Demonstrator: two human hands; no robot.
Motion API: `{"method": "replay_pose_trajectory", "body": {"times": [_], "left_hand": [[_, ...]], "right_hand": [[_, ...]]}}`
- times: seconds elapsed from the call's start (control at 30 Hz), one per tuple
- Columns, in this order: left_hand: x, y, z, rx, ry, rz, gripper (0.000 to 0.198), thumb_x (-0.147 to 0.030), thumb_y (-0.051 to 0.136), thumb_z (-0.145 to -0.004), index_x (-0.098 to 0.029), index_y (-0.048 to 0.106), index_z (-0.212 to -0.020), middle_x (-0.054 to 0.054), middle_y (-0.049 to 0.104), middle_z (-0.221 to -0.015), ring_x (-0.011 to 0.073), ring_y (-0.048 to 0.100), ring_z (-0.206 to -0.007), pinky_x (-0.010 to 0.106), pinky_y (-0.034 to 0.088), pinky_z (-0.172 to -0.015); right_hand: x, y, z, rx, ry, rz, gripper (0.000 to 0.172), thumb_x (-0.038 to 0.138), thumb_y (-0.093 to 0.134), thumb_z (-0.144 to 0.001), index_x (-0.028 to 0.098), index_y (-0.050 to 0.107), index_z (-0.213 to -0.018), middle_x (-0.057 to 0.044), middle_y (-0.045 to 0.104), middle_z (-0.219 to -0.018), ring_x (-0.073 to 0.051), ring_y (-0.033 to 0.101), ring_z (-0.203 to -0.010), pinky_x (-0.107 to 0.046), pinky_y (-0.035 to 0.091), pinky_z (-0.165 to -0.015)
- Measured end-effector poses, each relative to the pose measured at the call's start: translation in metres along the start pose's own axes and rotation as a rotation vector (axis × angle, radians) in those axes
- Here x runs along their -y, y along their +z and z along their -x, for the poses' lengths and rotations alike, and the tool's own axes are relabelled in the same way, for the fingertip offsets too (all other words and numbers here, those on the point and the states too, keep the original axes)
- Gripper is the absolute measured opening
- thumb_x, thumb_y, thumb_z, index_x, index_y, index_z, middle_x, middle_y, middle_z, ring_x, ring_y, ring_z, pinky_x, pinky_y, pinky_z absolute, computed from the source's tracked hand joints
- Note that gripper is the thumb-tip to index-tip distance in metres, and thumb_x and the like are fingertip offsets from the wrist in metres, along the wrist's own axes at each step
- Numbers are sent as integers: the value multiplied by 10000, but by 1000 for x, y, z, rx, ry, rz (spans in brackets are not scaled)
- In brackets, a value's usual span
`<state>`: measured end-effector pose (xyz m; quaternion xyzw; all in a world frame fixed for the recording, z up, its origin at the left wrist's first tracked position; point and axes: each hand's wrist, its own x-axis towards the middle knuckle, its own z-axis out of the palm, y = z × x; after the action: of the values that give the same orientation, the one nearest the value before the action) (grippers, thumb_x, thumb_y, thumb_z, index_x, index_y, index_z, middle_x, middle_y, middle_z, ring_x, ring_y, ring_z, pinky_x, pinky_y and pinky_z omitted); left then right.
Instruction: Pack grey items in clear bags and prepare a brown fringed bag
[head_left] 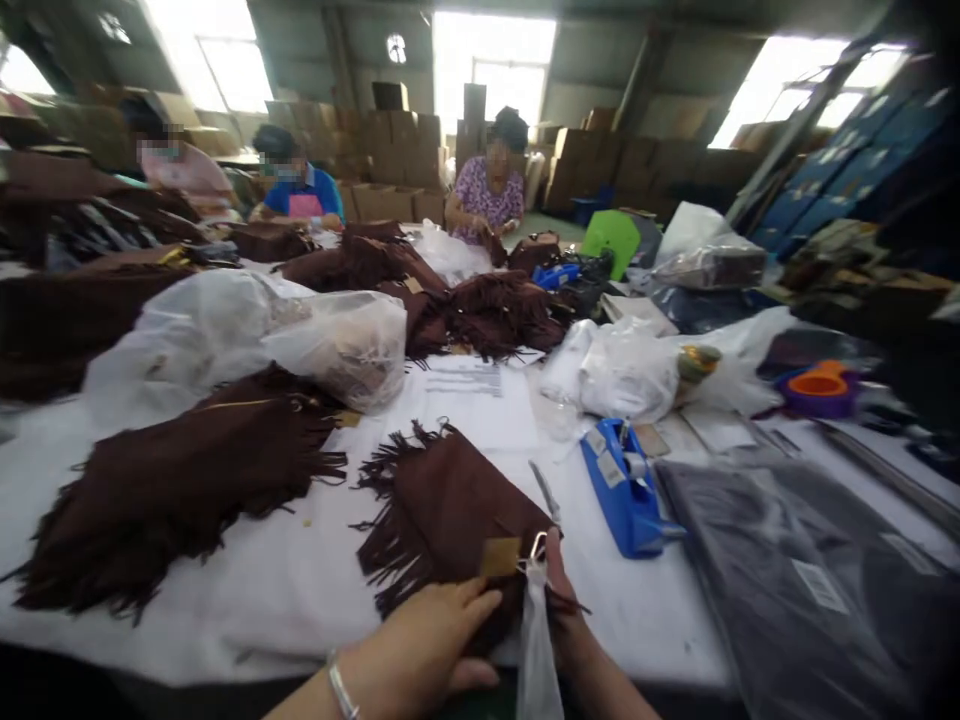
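A brown fringed suede bag (pixel 442 500) lies on the white table (pixel 285 580) right in front of me. My left hand (pixel 427 645) grips its near edge beside a tan paper tag (pixel 500 556). My right hand (pixel 562 610) pinches the bag's metal clasp (pixel 537 547), and a clear plastic strip (pixel 536 650) hangs down between my hands. A pile of the same brown fringed bags (pixel 180 490) lies to the left.
A blue tape dispenser (pixel 626 485) and small snips (pixel 545 490) lie to the right, next to dark plastic-wrapped sheets (pixel 795 580). Clear bags (pixel 247 335), white bags (pixel 622 370), a printed sheet (pixel 472 395) and an orange tape roll (pixel 821 388) lie farther back. Three people work at the far end.
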<state>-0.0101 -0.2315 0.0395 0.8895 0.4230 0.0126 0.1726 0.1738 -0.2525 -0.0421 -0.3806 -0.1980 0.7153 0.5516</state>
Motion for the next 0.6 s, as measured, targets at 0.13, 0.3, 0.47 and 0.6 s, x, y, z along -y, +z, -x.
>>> {"method": "replay_pose_trajectory", "body": {"times": [0.13, 0.3, 0.47, 0.6], "left_hand": [[8, 21, -13, 308, 266, 488, 498, -339, 670, -779, -292, 554, -1261, 48, 576, -1287, 233, 569, -1139, 319, 439, -987], [75, 18, -15, 104, -304, 1011, 439, -537, 555, -824, -213, 666, -1099, 61, 698, -1056, 248, 639, -982, 319, 519, -852], [117, 18, -26, 80, -617, 1478, 708, -595, 663, -722, -124, 537, -1236, 172, 640, -1151, 288, 614, -1053, 368, 537, -840], [116, -5, -47, 103, -468, 1865, 693, -609, 526, -828, -107, 453, -1301, 204, 559, -1269, 295, 543, -1168, 444, 447, -986]], "right_hand": [[-3, -29, 5, -210, -31, -102, 536, 512, 549, -838, 124, 561, -1207, -116, 669, -1119, -272, 580, -1123, -456, 473, -943], [0, -34, -7, -289, -48, -70, 465, 271, 730, -683, 94, 612, -1096, -118, 697, -1048, -286, 635, -1018, -435, 476, -938], [47, -14, -20, -107, -125, 124, 403, 215, 696, -705, 132, 635, -1095, -84, 698, -1056, -263, 636, -1007, -426, 446, -972], [109, 34, -19, 154, -301, 665, 310, 215, 590, -824, 157, 644, -1124, -49, 689, -1076, -251, 619, -1033, -417, 435, -979]]}}
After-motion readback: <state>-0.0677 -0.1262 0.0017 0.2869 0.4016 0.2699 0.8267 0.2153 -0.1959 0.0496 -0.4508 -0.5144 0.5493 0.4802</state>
